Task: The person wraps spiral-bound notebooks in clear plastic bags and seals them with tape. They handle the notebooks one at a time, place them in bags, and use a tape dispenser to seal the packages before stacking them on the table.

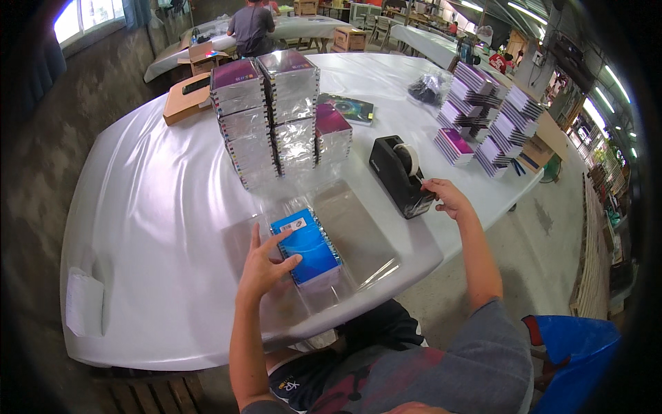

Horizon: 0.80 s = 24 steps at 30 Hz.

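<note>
So I'm at the sealing part, I'd say: my left hand (265,265) lies flat with fingers spread on the blue spiral-bound notebook in its clear plastic sleeve (308,247), pinning it near my edge of the table, not gripping it. My right hand (447,195) is over at the black desktop tape dispenser (400,174), thumb and finger pinched at the cutter end. Looks like I've got the tape tip, but it's too small to be sure.

Next I'd need to pull a strip, tear it clean, and bring it back to the sleeve flap without letting the notebook slide.

Everything sits on a big white plastic-covered table (152,207). A stack of already-wrapped purple notebooks (272,114) stands past my left hand, unwrapped purple-and-white ones (486,117) fan out far right. It's a big workshop, more tables behind, another person (252,27) seated at one.
</note>
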Motion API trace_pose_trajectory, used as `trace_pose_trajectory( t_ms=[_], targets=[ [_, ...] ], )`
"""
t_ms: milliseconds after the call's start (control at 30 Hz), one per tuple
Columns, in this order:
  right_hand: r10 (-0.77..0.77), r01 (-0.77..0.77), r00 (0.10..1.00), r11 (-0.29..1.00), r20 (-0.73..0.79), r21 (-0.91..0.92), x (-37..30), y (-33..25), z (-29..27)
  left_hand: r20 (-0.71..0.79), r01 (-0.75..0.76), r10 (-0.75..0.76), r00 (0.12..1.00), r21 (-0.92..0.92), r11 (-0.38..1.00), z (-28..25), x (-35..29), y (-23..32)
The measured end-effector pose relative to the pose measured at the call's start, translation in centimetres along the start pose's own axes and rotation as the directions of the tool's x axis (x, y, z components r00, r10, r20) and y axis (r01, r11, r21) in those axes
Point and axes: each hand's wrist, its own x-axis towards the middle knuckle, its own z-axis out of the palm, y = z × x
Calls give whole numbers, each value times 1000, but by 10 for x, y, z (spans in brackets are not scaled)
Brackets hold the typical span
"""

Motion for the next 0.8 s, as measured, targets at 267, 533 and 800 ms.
trace_pose_trajectory(
  t_ms=[267,533,800],
  targets=[
    [-132,65,990,761,57,645,-12,33,0,6,-42,42,999,4,999,-2,2,-6],
    [-643,429,703,723,-302,-542,-27,65,15,21,-3,4,1000,-19,1000,-2,0,4],
    [-434,458,887,867,157,-195,-81,-39,82,14,-24,24,1000,14,1000,-1,0,-6]
  ],
)
